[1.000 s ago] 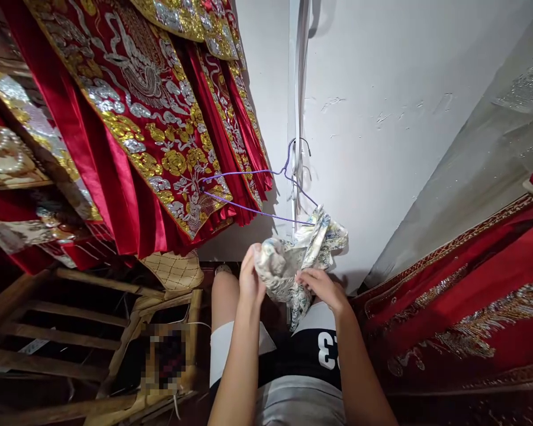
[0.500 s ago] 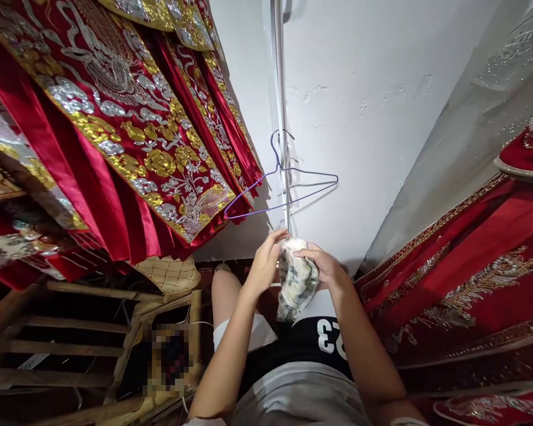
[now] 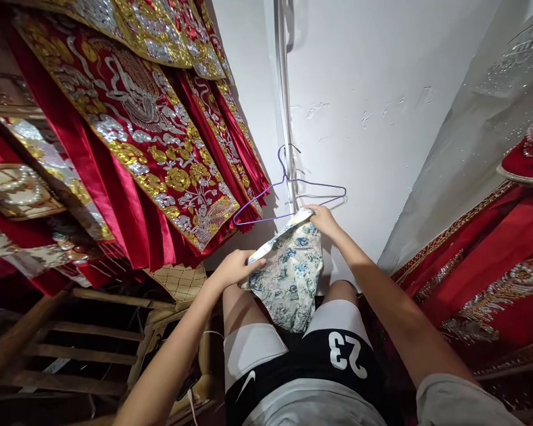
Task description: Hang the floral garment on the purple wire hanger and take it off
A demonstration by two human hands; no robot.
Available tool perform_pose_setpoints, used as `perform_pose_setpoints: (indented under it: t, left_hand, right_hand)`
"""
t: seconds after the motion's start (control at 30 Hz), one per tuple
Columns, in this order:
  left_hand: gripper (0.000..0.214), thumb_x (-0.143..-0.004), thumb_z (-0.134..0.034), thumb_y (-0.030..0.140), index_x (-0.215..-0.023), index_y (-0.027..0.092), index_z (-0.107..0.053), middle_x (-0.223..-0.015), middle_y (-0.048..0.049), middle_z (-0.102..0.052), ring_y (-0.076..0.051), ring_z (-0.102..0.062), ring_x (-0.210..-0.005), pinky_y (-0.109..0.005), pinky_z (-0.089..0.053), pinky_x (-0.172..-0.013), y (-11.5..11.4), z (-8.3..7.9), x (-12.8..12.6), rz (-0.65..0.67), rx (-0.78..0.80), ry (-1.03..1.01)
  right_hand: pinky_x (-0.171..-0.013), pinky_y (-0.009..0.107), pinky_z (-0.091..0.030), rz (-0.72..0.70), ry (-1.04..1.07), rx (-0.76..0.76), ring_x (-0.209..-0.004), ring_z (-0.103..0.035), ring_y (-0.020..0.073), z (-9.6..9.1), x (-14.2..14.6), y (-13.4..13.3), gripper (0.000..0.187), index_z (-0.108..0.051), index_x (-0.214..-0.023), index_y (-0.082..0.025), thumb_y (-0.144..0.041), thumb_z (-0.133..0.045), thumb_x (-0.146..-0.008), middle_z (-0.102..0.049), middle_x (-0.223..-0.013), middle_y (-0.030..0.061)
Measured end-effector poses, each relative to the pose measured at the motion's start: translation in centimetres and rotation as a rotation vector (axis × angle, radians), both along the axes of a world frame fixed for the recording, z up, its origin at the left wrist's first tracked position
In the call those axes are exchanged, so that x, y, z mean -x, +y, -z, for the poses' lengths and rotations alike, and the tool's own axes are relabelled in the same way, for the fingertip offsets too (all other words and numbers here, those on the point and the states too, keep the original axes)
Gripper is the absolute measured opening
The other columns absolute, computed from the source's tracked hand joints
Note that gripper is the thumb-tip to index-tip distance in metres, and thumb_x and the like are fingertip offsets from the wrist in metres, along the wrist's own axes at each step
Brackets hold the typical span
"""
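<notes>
A pale floral cloth [image 3: 291, 272], white with blue and green print, hangs between both my hands in front of my legs. My left hand [image 3: 235, 267] is closed on its lower left edge. Higher up, my right hand [image 3: 322, 218] grips its upper right corner, close under a purple wire hanger [image 3: 288, 192]. That hanger hangs by its hook on a white pipe [image 3: 284, 106] running up the wall corner, just above the cloth.
Red garments with gold and silver embroidery [image 3: 160, 154] hang at the left, reaching near the hanger. More red embroidered fabric [image 3: 493, 284] lies at the right. A wooden chair frame [image 3: 93, 349] with a quilted cushion [image 3: 182, 278] stands low at the left. White walls stand ahead.
The cloth was bunched between both hands; now it is spread out, my right hand raised toward the hanger and my left hand moved down and left.
</notes>
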State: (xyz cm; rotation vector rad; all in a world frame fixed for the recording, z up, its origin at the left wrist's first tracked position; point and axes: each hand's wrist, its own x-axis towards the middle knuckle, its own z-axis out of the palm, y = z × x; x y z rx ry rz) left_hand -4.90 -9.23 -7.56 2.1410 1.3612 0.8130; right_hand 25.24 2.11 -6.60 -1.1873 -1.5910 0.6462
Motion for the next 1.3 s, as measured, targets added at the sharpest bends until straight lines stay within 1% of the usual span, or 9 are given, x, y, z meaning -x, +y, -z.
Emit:
perform_pose_setpoints:
  t: [0.17,0.27,0.37,0.43,0.53,0.73,1.07,1.17,1.3]
  left_hand:
    - [0.034,-0.056,-0.088,0.042,-0.048,0.026,-0.059,-0.044,-0.0002,-0.053,-0.018,-0.045,-0.041,-0.027,-0.041,-0.058,0.6,0.4,2.3,-0.184,-0.047,0.027]
    - [0.029,-0.057,-0.083,0.028,-0.048,0.026,-0.056,-0.046,-0.0005,-0.051,-0.023,-0.055,-0.051,-0.033,-0.049,-0.075,1.3,0.3,2.7,-0.263,-0.017,-0.005]
    - [0.015,-0.065,-0.075,0.023,-0.059,0.024,-0.061,-0.070,-0.0092,-0.067,-0.032,-0.067,-0.086,-0.043,-0.046,-0.099,2.0,-0.8,2.6,-0.244,-0.088,0.011]
    - [0.003,-0.071,-0.069,0.024,-0.073,0.023,-0.067,-0.099,-0.0155,-0.074,-0.038,-0.063,-0.113,-0.049,-0.038,-0.111,2.3,-1.7,2.4,-0.206,-0.190,0.058]
    - [0.017,-0.074,-0.065,0.024,-0.090,0.022,-0.069,-0.128,-0.0178,-0.068,-0.041,-0.051,-0.133,-0.055,-0.029,-0.119,2.0,-3.0,2.1,-0.175,-0.328,0.067]
    - [0.012,-0.070,-0.068,0.022,-0.082,0.023,-0.065,-0.132,-0.0134,-0.066,-0.039,-0.049,-0.136,-0.052,-0.026,-0.124,0.1,-4.5,2.7,-0.057,-0.409,0.010]
    - [0.007,-0.077,-0.062,0.026,-0.072,0.022,-0.060,-0.136,-0.0158,-0.064,-0.039,-0.051,-0.135,-0.055,-0.035,-0.118,-1.9,-4.0,4.2,-0.046,-0.416,0.187]
    - [0.011,-0.077,-0.062,0.028,-0.069,0.023,-0.056,-0.129,-0.0157,-0.067,-0.038,-0.052,-0.132,-0.053,-0.036,-0.118,-1.6,-4.9,3.7,-0.084,-0.434,0.104]
    - [0.013,-0.084,-0.056,0.030,-0.074,0.022,-0.054,-0.131,-0.0151,-0.066,-0.035,-0.054,-0.129,-0.049,-0.039,-0.113,-0.5,-7.1,1.9,-0.144,-0.507,-0.009]
  right_hand:
    - [-0.071,0.028,-0.045,-0.095,-0.109,-0.013,-0.079,-0.064,0.0219,0.7,-1.4,-0.8,0.035,-0.079,-0.082,-0.016,-0.013,-0.049,-0.064,-0.076,-0.080,0.0045]
    - [-0.063,0.027,-0.040,-0.130,-0.109,0.005,-0.072,-0.061,0.0205,0.2,-2.6,-2.5,0.028,-0.076,-0.075,-0.016,-0.020,-0.050,-0.065,-0.073,-0.074,0.0045]
    - [-0.061,0.027,-0.038,-0.140,-0.097,0.023,-0.068,-0.059,0.0194,-0.5,-3.7,-4.0,0.026,-0.074,-0.074,-0.016,-0.023,-0.051,-0.065,-0.071,-0.072,0.0041]
    - [-0.061,0.027,-0.038,-0.152,-0.084,0.014,-0.069,-0.058,0.0194,-0.9,-4.2,-4.9,0.027,-0.074,-0.075,-0.016,-0.023,-0.050,-0.065,-0.070,-0.073,0.0040]
    - [-0.062,0.027,-0.038,-0.161,-0.054,-0.023,-0.070,-0.059,0.0197,-1.3,-4.7,-6.0,0.025,-0.072,-0.072,-0.016,-0.023,-0.049,-0.063,-0.070,-0.073,0.0036]
    - [-0.063,0.027,-0.040,-0.168,-0.031,-0.052,-0.072,-0.059,0.0205,-1.4,-4.7,-6.8,0.021,-0.067,-0.067,-0.019,-0.021,-0.047,-0.061,-0.067,-0.069,0.0027]
    - [-0.066,0.029,-0.039,-0.121,-0.062,-0.037,-0.074,-0.061,0.0214,-0.7,-3.6,-6.6,0.023,-0.070,-0.073,-0.018,-0.020,-0.049,-0.064,-0.070,-0.074,0.0034]
    - [-0.063,0.028,-0.038,-0.134,-0.047,-0.007,-0.071,-0.059,0.0202,-1.1,-3.7,-6.8,0.024,-0.071,-0.073,-0.018,-0.022,-0.049,-0.064,-0.069,-0.071,0.0028]
    - [-0.061,0.027,-0.037,-0.145,-0.022,0.022,-0.066,-0.056,0.0186,-1.5,-3.6,-7.3,0.023,-0.072,-0.070,-0.017,-0.024,-0.051,-0.064,-0.066,-0.067,0.0019]
